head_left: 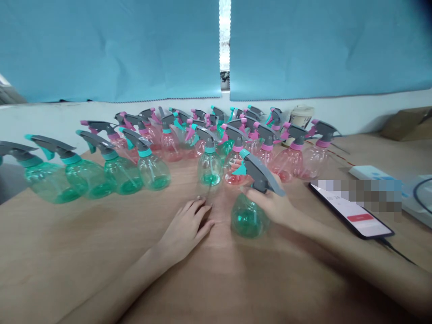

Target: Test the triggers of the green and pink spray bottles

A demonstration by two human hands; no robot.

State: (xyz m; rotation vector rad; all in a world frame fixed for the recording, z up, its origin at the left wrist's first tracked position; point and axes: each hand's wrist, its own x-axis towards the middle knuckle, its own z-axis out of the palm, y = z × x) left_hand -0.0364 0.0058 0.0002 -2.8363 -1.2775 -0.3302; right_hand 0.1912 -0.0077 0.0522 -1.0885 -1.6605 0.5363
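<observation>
My right hand (pixel 270 202) is closed around the neck of a green spray bottle (pixel 249 220) with a grey and turquoise trigger head. That bottle is close to the table top; whether its base touches the wood I cannot tell. My left hand (pixel 189 225) lies on the table (pixel 101 261), fingers stretched out and holding nothing. Just beyond the left fingertips stands another green spray bottle (pixel 209 168). A row of green spray bottles (pixel 153 171) is to the left. Behind my right hand is a pink spray bottle (pixel 290 159) among others with pink collars.
Several more pink and green bottles stand crowded toward the wall. On the right lie a lit phone (pixel 351 211) with a cable and a white power strip (pixel 374 175). A paper cup (pixel 302 117) and a brown box (pixel 408 123) are at the back. Blue curtains (pixel 118 45) hang behind.
</observation>
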